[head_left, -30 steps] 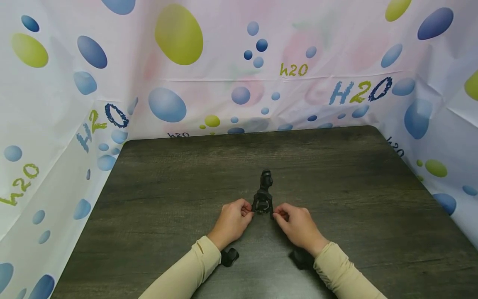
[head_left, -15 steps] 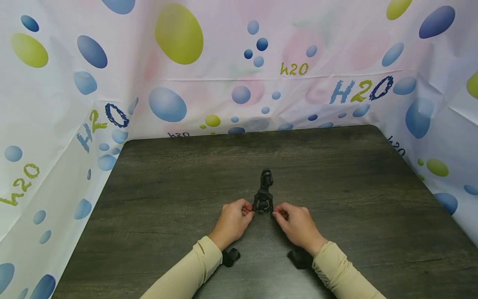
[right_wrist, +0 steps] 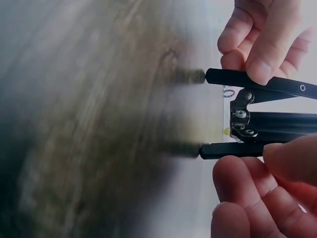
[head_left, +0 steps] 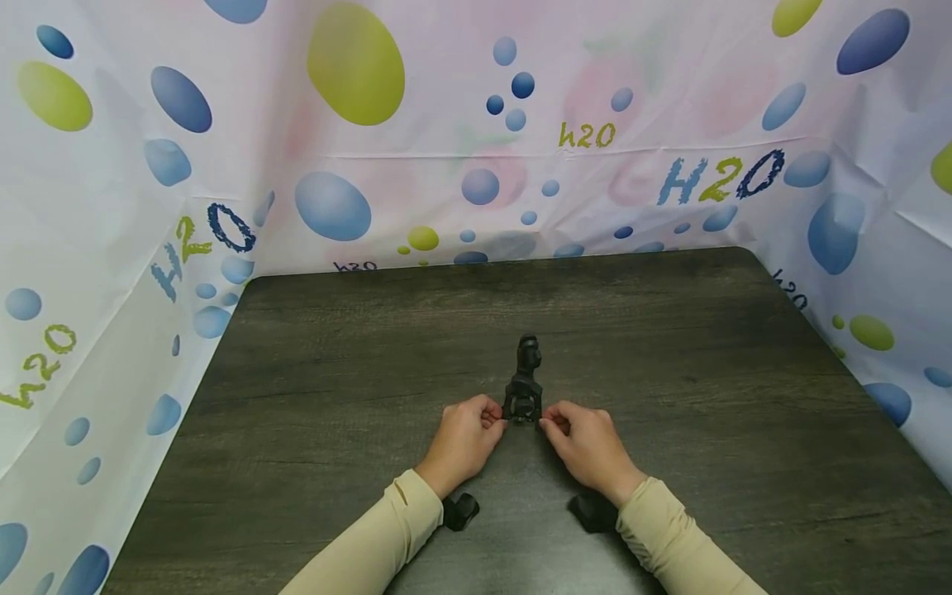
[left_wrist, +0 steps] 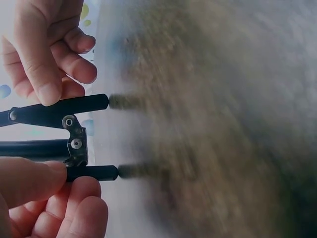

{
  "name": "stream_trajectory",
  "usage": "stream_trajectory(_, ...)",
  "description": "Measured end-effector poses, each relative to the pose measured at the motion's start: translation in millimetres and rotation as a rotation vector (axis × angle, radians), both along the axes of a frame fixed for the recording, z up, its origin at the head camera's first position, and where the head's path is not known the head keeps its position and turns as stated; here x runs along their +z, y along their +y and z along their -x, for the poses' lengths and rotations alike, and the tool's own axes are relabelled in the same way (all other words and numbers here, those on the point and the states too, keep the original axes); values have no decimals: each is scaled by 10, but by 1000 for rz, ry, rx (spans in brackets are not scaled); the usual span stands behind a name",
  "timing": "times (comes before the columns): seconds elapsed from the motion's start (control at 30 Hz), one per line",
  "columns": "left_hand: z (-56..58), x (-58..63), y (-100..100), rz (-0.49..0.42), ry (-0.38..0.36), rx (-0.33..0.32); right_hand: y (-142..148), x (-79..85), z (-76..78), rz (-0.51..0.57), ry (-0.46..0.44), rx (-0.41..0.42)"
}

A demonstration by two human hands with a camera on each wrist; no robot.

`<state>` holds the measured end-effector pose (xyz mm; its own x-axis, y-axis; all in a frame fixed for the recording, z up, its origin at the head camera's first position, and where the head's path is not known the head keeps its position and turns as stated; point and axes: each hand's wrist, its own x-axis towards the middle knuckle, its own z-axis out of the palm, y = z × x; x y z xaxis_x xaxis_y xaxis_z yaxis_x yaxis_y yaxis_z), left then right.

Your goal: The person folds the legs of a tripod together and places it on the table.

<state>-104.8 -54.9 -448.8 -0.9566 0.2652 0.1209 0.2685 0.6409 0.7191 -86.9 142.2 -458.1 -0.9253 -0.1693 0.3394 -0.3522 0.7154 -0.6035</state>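
Note:
A black mini tripod [head_left: 524,388] stands in the middle of the table, its legs toward me and its head pointing away. My left hand [head_left: 463,440] pinches the left leg near its foot between thumb and fingers. On the other side, my right hand [head_left: 591,445] pinches the right leg [right_wrist: 230,77] the same way. The left wrist view shows a small metal hinge bracket [left_wrist: 75,141] between the two legs. The third leg or centre post [left_wrist: 34,149] lies between them. Part of each held leg is hidden behind fingers.
The dark wood-grain table [head_left: 357,347] stretches around the hands. A white sheet [head_left: 446,74] with coloured dots and "H2O" lettering hangs at the back and sides. Dark wrist devices [head_left: 459,511] hang below both cuffs.
My right hand has shifted slightly to the left, bringing the right leg a little closer to the tripod's middle. The left hand holds nearly the same place.

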Motion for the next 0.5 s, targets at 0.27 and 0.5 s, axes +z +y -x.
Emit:
stream_trajectory(0.27, 0, -1, -1, -13, 12, -4, -16, 2, -4, -2, -19, -20)
stream_trajectory(0.5, 49, 15, -21, 5, 16, 20, -80, 31, -53, -29, -25, -21)
